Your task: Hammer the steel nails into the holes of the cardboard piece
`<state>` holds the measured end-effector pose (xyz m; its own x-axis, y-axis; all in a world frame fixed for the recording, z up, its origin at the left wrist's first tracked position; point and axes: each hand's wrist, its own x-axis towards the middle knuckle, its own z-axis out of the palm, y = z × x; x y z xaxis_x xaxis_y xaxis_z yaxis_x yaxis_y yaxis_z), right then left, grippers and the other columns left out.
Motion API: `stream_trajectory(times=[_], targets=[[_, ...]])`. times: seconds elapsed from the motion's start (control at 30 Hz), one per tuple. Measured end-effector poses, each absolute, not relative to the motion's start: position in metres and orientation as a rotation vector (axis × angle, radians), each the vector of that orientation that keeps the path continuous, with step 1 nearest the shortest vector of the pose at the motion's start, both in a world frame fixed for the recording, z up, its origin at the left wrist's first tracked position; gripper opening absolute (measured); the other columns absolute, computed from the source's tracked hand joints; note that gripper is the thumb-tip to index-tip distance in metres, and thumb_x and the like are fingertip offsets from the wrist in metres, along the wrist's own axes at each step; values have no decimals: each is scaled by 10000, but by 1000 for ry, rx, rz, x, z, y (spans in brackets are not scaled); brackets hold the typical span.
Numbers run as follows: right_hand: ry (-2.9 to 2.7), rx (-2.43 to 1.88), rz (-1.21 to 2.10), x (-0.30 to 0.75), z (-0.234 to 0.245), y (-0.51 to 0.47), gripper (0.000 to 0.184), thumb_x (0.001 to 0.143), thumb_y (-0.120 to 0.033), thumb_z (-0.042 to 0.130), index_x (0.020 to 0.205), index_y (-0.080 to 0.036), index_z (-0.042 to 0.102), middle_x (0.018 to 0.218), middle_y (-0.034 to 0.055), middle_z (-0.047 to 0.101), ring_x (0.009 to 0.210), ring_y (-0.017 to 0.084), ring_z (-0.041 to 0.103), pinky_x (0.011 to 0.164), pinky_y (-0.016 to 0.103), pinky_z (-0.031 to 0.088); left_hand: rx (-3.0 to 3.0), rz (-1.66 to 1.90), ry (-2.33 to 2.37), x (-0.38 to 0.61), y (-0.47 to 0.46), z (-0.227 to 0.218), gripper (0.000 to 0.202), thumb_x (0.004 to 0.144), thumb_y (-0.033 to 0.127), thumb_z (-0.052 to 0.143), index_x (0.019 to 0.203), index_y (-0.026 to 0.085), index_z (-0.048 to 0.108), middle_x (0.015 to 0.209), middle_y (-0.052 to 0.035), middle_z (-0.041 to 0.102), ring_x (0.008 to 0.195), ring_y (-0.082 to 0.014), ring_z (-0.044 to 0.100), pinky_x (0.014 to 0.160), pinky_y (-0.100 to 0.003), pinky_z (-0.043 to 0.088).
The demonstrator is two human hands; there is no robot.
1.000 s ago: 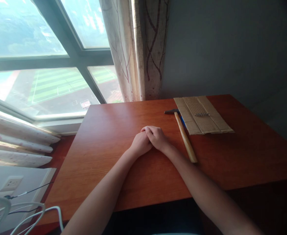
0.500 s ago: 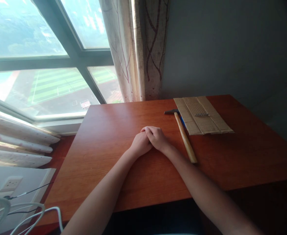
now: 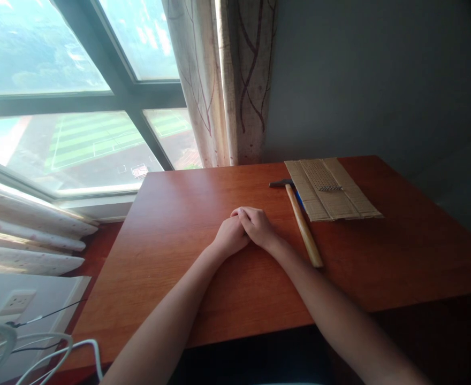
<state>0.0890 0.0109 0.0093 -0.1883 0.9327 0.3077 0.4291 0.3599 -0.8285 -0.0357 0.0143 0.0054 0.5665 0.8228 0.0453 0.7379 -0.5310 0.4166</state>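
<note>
My left hand [image 3: 231, 234] and my right hand [image 3: 257, 224] are clasped together on the wooden desk. The fingers of my right hand are folded over my left, whose own fingers are mostly hidden; both hands look closed, and no object shows in them. Just right of them lies a hammer [image 3: 303, 224], its wooden handle angled towards me and its dark metal head at the far end. Beyond its handle rests a flat piece of cardboard [image 3: 342, 206], with rows of small holes and a line of metal nails [image 3: 330, 188] on it.
The reddish-brown desk [image 3: 171, 214] stands against a grey wall [image 3: 359, 80], with a window [image 3: 99, 144] and curtains [image 3: 223, 107] on the left and behind. Something blue [image 3: 299, 199] peeks out beside the cardboard. White cables [image 3: 86, 342] and a wall socket [image 3: 17, 303] are at lower left.
</note>
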Motion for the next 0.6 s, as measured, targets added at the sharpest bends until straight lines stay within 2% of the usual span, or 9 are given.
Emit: stream_trajectory(times=[0.33,0.6], targets=[[-1777,-1197,748,89,10,11,337,975,-227,393,858,-179,705,910,88,758,887,205,699,848,309,500,2443,346,1273,-36,14,5,307,819,143,546,1057,124,740,1013,-151,750,967,-297,702,855,-392,571],[-1807,-1207,739,90,8,11,331,989,-253,383,849,-215,680,903,55,752,881,195,696,842,305,504,2412,388,1263,-36,15,2,296,811,146,550,1035,127,743,1017,-154,751,963,-316,702,839,-397,563]])
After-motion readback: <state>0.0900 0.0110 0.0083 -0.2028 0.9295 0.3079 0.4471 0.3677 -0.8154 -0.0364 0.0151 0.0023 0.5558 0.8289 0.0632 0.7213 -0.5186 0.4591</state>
